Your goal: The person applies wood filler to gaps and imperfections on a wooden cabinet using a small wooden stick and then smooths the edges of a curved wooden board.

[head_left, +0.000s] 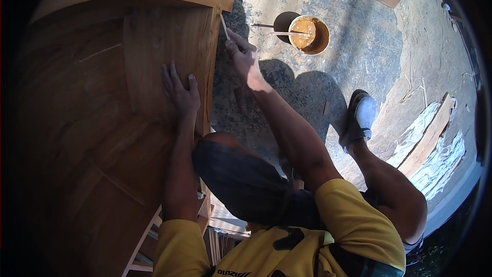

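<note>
Resting on the panel [146, 74] left of centre, the left grip [182, 90] is spread, good for bracing; the right grip [242, 57] pinches the stick [224, 25], tip at the edge [211, 61], upper centre. Light, even strokes should suit. Beyond, right of upper centre, stands the pot [322, 33].

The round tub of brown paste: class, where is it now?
In the head view, the tub stands on the floor, upper right of centre, right of the right hand, a stick reaching over its left rim.

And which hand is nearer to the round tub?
Right: the right hand, holding a stick, is left of the tub; the left hand is farther left, on the wooden panel.
</note>
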A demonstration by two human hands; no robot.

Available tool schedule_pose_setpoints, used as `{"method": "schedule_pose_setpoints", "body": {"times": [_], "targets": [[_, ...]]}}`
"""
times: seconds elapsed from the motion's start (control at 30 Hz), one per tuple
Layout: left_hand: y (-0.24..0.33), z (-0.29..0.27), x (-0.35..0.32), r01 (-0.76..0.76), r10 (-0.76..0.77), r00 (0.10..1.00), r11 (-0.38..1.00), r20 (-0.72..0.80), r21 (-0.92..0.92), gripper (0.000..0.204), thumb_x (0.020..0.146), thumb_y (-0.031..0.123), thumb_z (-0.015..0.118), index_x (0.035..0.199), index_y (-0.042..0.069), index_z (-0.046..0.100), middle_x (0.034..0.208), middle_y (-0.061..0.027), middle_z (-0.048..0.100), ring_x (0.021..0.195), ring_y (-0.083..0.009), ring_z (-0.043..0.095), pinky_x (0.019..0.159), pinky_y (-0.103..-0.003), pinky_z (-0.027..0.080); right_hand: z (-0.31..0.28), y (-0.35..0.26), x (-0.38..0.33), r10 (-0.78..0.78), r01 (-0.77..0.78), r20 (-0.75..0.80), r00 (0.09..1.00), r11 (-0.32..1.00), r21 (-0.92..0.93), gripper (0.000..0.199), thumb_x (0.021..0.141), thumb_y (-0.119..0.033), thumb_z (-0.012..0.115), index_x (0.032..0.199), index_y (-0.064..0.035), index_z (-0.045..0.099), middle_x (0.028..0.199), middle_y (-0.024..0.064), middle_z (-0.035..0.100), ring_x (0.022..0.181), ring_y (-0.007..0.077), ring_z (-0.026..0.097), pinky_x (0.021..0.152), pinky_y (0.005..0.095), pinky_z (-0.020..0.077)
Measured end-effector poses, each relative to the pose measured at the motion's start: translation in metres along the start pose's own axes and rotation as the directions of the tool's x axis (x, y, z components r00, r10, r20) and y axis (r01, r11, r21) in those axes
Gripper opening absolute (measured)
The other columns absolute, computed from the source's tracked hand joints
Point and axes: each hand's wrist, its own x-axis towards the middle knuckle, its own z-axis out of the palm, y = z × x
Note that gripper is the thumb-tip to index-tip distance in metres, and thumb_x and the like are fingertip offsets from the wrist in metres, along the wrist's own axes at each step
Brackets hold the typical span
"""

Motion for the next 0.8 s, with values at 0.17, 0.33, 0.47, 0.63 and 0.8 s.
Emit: {"method": "schedule_pose_setpoints", "body": {"times": [0.17, 0.33, 0.47, 0.63, 0.8], "targets": [[0.002, 0.003, 0.004, -0.003, 0.003, 1.0, 1.0, -0.018, -0.02, 0.069, 0.094, 0.034, 0.059, 0.155, 0.009, 0.036, 0.159, -0.0256, 0.031, 0.147, -0.0428, 0.031, 0.117, -0.06, 0.024, -0.004, -0.013, 0.022, -0.087, 0.091, 0.053, 0.995, 0.993, -0.079, 0.043, 0.099, -0.014, 0.061, 0.141, -0.0065, 0.06, 0.091, 0.0002, 0.068, 0.077, 0.0054, 0.053, 0.071, 0.0226, 0.0453], [0.001, 0.001, 0.003, -0.001, 0.0, 1.0, 1.0, -0.02, -0.022, 0.069, 0.095, 0.035, 0.058, 0.154, 0.009, 0.036, 0.159, -0.0253, 0.031, 0.147, -0.0428, 0.031, 0.117, -0.06, 0.025, -0.017, -0.023, 0.018, 0.019, -0.01, 0.107, 0.994, 0.996, -0.085, 0.04, 0.098, -0.013, 0.061, 0.137, -0.0057, 0.063, 0.089, 0.0013, 0.069, 0.078, 0.0062, 0.054, 0.074, 0.0232, 0.0463], [0.003, 0.002, 0.003, -0.001, 0.0, 1.0, 1.0, -0.023, -0.02, 0.069, 0.094, 0.036, 0.058, 0.154, 0.009, 0.037, 0.159, -0.0249, 0.032, 0.147, -0.0428, 0.031, 0.116, -0.06, 0.025, 0.001, -0.031, 0.006, -0.131, 0.136, 0.045, 0.99, 0.979, -0.152, 0.04, 0.097, -0.012, 0.061, 0.136, -0.0052, 0.064, 0.088, 0.0034, 0.07, 0.079, 0.0064, 0.056, 0.075, 0.0235, 0.0477], [0.001, -0.001, 0.003, -0.006, 0.005, 1.0, 1.0, -0.02, -0.009, 0.069, 0.094, 0.035, 0.059, 0.154, 0.009, 0.037, 0.159, -0.0251, 0.032, 0.146, -0.0436, 0.031, 0.116, -0.059, 0.026, 0.004, -0.042, -0.002, -0.039, 0.042, 0.072, 0.997, 0.998, -0.036, 0.041, 0.097, -0.013, 0.061, 0.138, -0.0047, 0.062, 0.093, 0.0046, 0.071, 0.078, 0.0062, 0.056, 0.073, 0.0235, 0.0467], [0.001, -0.001, 0.002, -0.004, 0.004, 1.0, 1.0, -0.023, -0.002, 0.069, 0.094, 0.036, 0.059, 0.154, 0.009, 0.038, 0.159, -0.0251, 0.033, 0.146, -0.0439, 0.032, 0.117, -0.059, 0.026, -0.002, -0.027, -0.003, -0.013, 0.021, 0.083, 0.996, 0.996, -0.087, 0.042, 0.098, -0.015, 0.06, 0.139, -0.0055, 0.061, 0.088, 0.0001, 0.067, 0.07, 0.0053, 0.052, 0.064, 0.0234, 0.0437]]}}
